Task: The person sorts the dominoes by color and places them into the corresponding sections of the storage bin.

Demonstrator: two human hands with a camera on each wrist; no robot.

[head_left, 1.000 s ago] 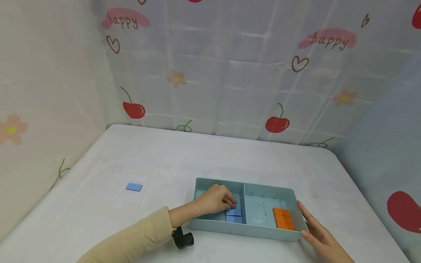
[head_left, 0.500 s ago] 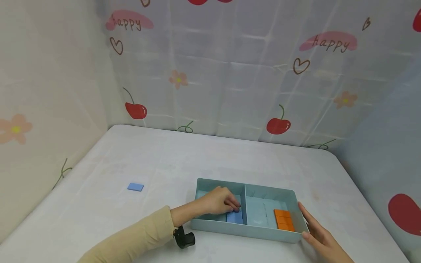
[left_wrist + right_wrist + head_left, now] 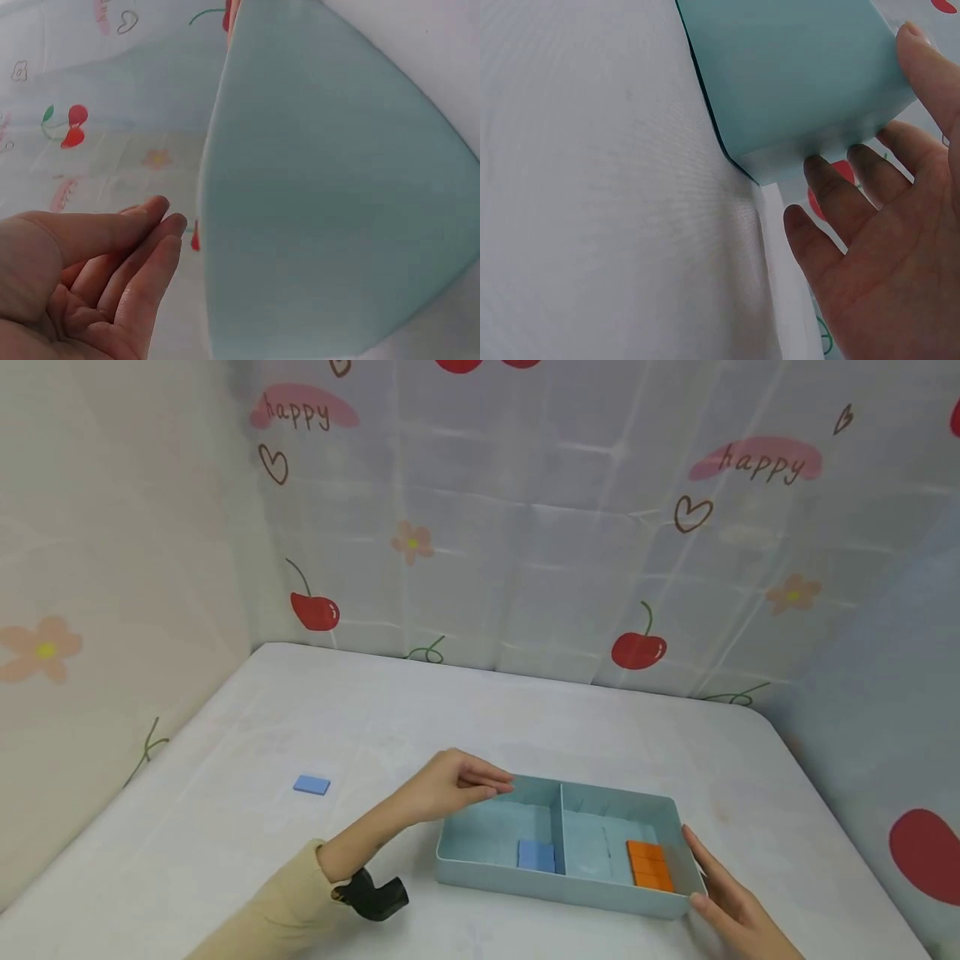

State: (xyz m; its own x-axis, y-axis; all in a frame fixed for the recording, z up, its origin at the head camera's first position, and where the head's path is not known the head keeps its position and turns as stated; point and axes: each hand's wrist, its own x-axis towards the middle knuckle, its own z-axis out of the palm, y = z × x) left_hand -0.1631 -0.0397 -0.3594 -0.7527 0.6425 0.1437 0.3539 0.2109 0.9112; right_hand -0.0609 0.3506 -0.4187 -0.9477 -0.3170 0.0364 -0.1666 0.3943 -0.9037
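A pale blue-green tray [image 3: 562, 888] with a divider stands on the table. Blue tiles [image 3: 536, 856] lie side by side in its left compartment, against the divider. Several orange tiles [image 3: 650, 866] sit in the right compartment, near its right wall. My left hand [image 3: 446, 785] hovers over the tray's back left corner with nothing in its fingers; in the left wrist view, thumb and fingers nearly meet beside the tray's wall. At the right end, my right hand [image 3: 731, 897] holds the tray's near corner, thumb on one face and fingertips [image 3: 817, 166] against the other.
A single blue tile [image 3: 311, 785] lies flat on the white-covered table [image 3: 390, 710], left of the tray. A black wrist camera [image 3: 375, 897] is strapped on the left forearm. Printed curtains [image 3: 510, 568] enclose the table's back and sides.
My left hand has let go in the left compartment, leaving blue tiles by the divider, then lifted and moved back to the left. My right hand stays on the tray.
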